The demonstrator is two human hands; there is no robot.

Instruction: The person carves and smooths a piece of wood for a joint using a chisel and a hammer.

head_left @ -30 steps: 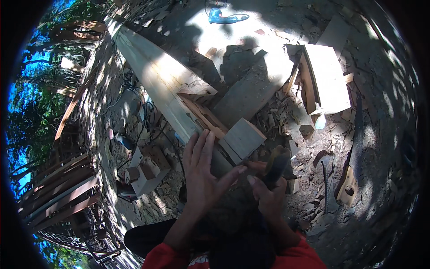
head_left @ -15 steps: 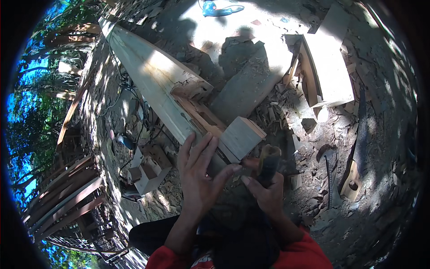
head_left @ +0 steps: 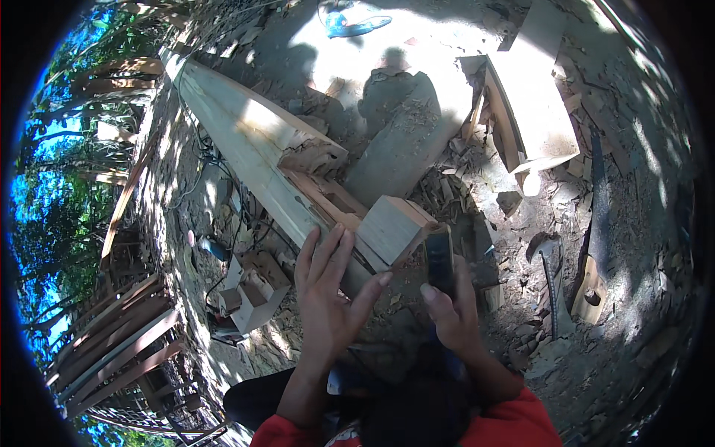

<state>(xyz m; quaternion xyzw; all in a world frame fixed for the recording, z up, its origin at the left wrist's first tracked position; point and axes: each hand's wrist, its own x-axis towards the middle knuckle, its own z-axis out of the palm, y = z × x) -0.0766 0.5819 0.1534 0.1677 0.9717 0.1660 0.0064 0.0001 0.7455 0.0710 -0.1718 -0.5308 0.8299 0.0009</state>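
Observation:
A long pale timber with a recess cut into its side lies slantwise before me, its near end by my hands. At that end a squared wooden block stands up from it. My left hand rests on the timber left of the block, fingers stretched flat and thumb spread toward the block's lower corner. Just right of the block, my right hand grips a dark oblong tool with a light edge, held upright. Its exact kind I cannot make out.
A second large pale timber lies at the far right. A saw with a wooden handle and a hooked metal tool are at right. A blue power tool lies far off. Wood offcuts and a plank pile are at left.
My right hand has turned the dark tool more upright and shifted it slightly away from the block and my left thumb. My left hand stays on the timber. The view has shifted slightly.

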